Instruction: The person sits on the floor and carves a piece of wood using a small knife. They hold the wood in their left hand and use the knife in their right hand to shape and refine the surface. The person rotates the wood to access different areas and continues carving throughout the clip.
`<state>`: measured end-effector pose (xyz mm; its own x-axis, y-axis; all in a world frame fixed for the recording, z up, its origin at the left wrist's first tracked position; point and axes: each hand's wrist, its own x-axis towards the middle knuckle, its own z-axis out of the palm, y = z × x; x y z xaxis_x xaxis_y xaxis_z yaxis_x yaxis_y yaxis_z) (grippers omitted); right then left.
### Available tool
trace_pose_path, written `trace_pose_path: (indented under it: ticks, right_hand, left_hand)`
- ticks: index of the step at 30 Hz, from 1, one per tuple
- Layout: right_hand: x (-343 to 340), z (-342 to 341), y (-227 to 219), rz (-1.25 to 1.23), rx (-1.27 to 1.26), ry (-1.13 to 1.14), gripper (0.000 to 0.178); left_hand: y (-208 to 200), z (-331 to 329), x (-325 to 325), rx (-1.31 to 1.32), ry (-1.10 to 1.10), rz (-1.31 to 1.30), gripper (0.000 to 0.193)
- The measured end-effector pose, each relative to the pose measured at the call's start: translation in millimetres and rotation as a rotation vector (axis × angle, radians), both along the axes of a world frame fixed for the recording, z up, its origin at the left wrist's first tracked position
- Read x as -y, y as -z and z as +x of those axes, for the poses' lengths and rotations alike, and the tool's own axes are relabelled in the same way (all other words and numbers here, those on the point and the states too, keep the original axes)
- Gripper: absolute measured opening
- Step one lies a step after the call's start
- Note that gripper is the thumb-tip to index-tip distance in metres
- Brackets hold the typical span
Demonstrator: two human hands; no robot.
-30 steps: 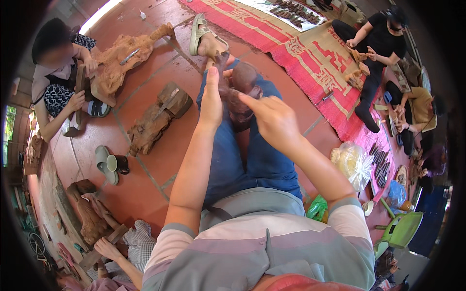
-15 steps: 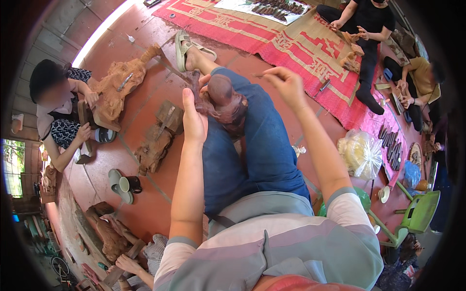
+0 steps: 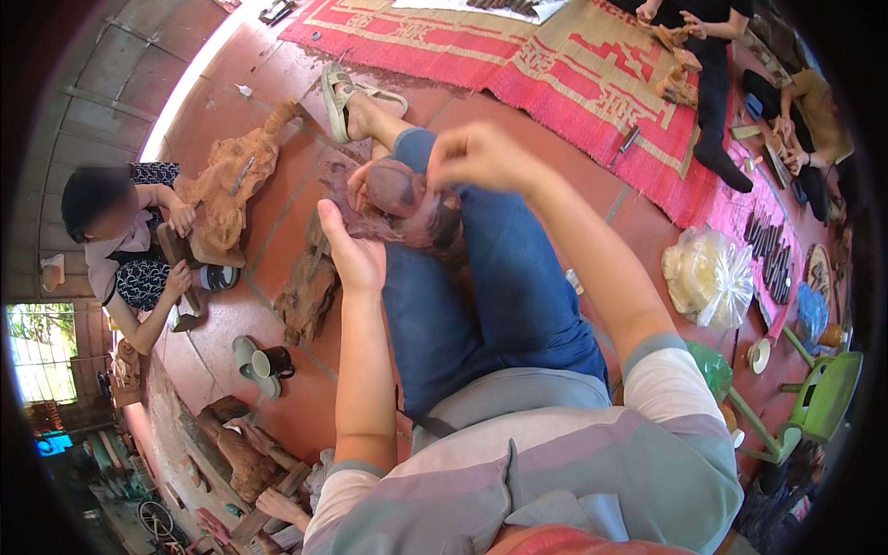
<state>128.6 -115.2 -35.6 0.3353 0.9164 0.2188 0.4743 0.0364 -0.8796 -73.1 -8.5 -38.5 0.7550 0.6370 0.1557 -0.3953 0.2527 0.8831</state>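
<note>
A dark reddish-brown wood carving (image 3: 393, 190) with a smooth round head rests over my thighs. My left hand (image 3: 356, 250) supports it from the near left side, thumb raised, with fingertips showing behind the carving. My right hand (image 3: 486, 159) is at the right side of the round head, fingers bent and pinched together. What lies between those fingertips is blurred and hidden now; a small thin brown piece showed there earlier.
Rough wood pieces (image 3: 310, 291) and grey slippers with a dark mug (image 3: 273, 362) lie on the tiled floor to the left. A co-worker (image 3: 139, 240) sits beyond them. A patterned red mat (image 3: 555, 74) spreads ahead; a plastic bag (image 3: 708, 277) and green chair (image 3: 823, 398) stand right.
My right hand has moved left and closer, from beside the mat to the carving's head. The carving has tilted and shifted slightly left. The whole view has shifted a little.
</note>
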Motion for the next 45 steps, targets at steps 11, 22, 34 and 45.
trace_pose_path:
  ticks: [11,22,34,45]
  right_hand:
    - [13,35,37,-0.009,0.036,0.54,0.011]
    - [137,-28,96,-0.06,-0.677,0.575,0.013]
    - [122,-50,77,0.105,-0.653,0.472,0.007]
    - [124,-60,73,0.055,-0.768,0.471,0.035]
  left_hand:
    - [0,-2,12,0.039,-0.095,-0.025,0.071]
    - [34,-5,7,-0.16,-0.172,0.306,0.038]
    - [57,-7,-39,-0.179,0.271,-0.091,0.04]
    - [43,1,55,-0.18,-0.461,0.461,0.115]
